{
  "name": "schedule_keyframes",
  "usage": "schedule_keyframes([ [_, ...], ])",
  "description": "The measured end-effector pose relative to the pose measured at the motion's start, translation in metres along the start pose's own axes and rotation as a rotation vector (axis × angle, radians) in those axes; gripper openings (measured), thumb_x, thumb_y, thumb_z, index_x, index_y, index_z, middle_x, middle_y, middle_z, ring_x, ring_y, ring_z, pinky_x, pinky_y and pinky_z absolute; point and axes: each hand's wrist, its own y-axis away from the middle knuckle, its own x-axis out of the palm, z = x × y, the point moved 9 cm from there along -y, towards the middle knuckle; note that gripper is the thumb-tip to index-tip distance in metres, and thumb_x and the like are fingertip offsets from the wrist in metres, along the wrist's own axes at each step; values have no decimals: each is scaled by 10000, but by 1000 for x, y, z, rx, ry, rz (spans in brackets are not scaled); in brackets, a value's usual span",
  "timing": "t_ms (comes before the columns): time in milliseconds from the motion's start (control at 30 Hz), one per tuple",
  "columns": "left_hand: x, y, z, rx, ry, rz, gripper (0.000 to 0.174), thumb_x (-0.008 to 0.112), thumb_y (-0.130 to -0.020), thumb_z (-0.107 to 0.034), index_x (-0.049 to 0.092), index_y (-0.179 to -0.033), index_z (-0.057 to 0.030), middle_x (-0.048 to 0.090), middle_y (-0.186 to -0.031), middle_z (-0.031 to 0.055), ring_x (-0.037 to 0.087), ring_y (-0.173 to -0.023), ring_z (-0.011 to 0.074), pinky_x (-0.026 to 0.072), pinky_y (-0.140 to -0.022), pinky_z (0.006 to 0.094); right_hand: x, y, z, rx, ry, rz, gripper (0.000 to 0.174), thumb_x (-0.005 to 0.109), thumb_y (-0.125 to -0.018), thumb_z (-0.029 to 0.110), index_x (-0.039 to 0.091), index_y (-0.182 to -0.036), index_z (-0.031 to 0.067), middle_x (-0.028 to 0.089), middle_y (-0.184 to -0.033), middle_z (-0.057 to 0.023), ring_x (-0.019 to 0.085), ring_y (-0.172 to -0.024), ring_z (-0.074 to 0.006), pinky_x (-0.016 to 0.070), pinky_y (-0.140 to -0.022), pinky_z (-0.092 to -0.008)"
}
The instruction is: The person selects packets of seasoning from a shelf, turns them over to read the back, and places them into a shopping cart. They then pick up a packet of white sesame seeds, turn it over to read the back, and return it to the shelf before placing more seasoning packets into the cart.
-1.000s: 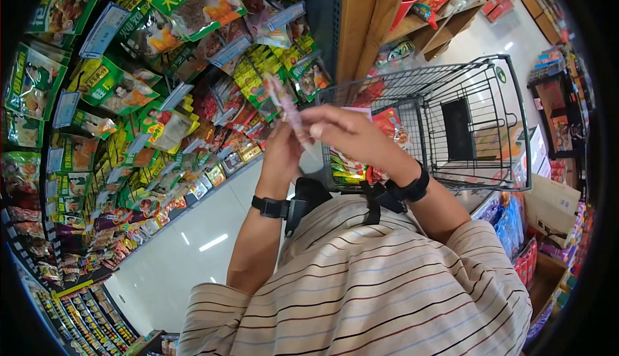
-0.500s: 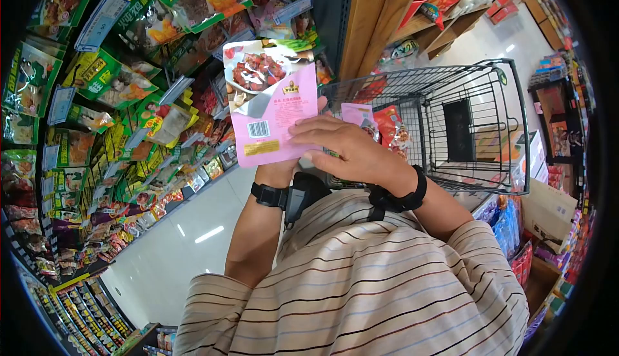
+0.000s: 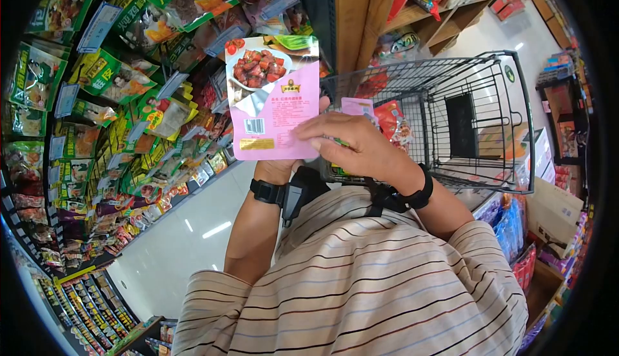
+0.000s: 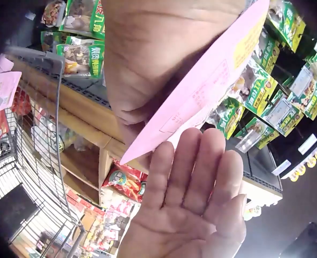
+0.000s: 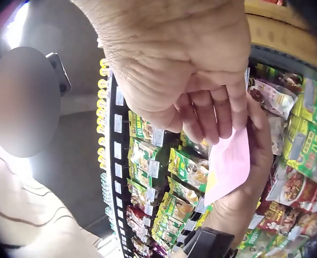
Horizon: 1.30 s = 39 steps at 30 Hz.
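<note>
A pink food packet (image 3: 284, 108) with a picture of a bowl of meat, a barcode and red print stands upright before the chest in the head view. My left hand (image 4: 169, 48) holds it from behind, mostly hidden by the packet in the head view; its fingertips show past the right edge. My right hand (image 3: 351, 146) lies across the packet's lower right corner. Seen from the left wrist, the right hand's fingers are straight and side by side, tips at the pink face. In the right wrist view, those fingers touch the packet (image 5: 228, 166) resting against the left palm.
At left, shelves hold rows of green-edged seasoning packets (image 3: 171, 120) with price tags (image 3: 100, 27). A wire shopping cart (image 3: 477, 124) stands at right, with a pink packet (image 3: 354, 106) and a red packet (image 3: 390, 122) inside. A wooden post (image 3: 351, 20) rises between shelf and cart.
The packet was edge-on and blurred between both hands, then turned its printed face toward the head camera. Since half a second ago it has become slightly more upright; the right hand stays on its corner.
</note>
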Motion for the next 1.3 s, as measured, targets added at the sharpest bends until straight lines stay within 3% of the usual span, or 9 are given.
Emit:
schedule_keyframes([
  [100,-1,-1,7,-53,184,49,562,507,-1004,-397,399,-1450,-72,537,-1373,197,560,-1238,365,505,-1022,485,-5,5,5,23,-26,-15,222,585,-927,75,676,-1114,-5,694,-1107,-156,668,-1036,-253,501,-921,-338],
  [500,-1,-24,-33,-82,-205,43,544,488,-1007,-393,442,-1412,-32,580,-1307,208,599,-1172,389,521,-1002,476,-6,-28,22,14,67,-133,210,572,-946,109,686,-1087,3,711,-990,-130,673,-946,-223,509,-843,-323],
  [633,6,-30,-50,-76,-176,131,552,473,-1006,-395,452,-1395,-3,583,-1292,233,597,-1171,398,514,-1006,476,-2,-43,24,50,76,-176,215,567,-951,112,684,-1089,-3,704,-998,-129,667,-947,-217,504,-844,-320],
  [700,2,-35,-55,-128,-138,79,554,469,-1007,-391,454,-1388,11,581,-1289,245,595,-1174,400,511,-1007,478,0,-50,24,78,71,-204,217,563,-956,115,681,-1089,-9,701,-1011,-131,664,-952,-214,501,-853,-320],
  [800,6,-41,-58,-281,456,279,540,459,-1015,-374,452,-1386,18,582,-1287,251,595,-1175,401,511,-1008,467,3,-57,24,112,66,-244,222,560,-966,126,678,-1088,-17,699,-1037,-133,661,-970,-207,498,-869,-320],
  [867,-5,-44,-67,-175,-1,218,530,460,-1017,-365,456,-1384,17,586,-1284,246,599,-1174,393,509,-1009,457,6,-61,25,130,63,-263,228,561,-971,135,677,-1091,-20,700,-1054,-133,661,-989,-203,495,-884,-319],
  [967,-10,-44,-80,-93,-323,224,518,469,-1018,-356,459,-1383,12,589,-1289,227,601,-1176,364,510,-1007,437,7,-66,27,79,116,-356,194,583,-921,84,677,-1066,-4,701,-945,-131,661,-843,-197,519,-773,-318],
  [1100,-36,-53,-69,-263,189,206,503,481,-1019,-346,461,-1385,-3,581,-1314,194,597,-1180,310,512,-1000,411,11,-70,25,117,146,-385,198,584,-935,109,675,-1074,2,705,-960,-130,666,-862,-193,520,-785,-317],
  [1300,-50,-56,-63,-350,302,212,490,474,-1023,-334,459,-1388,-6,573,-1325,186,595,-1174,294,512,-999,406,14,-73,24,170,156,-412,222,584,-964,161,681,-1087,4,711,-985,-116,666,-912,-178,518,-821,-308],
])
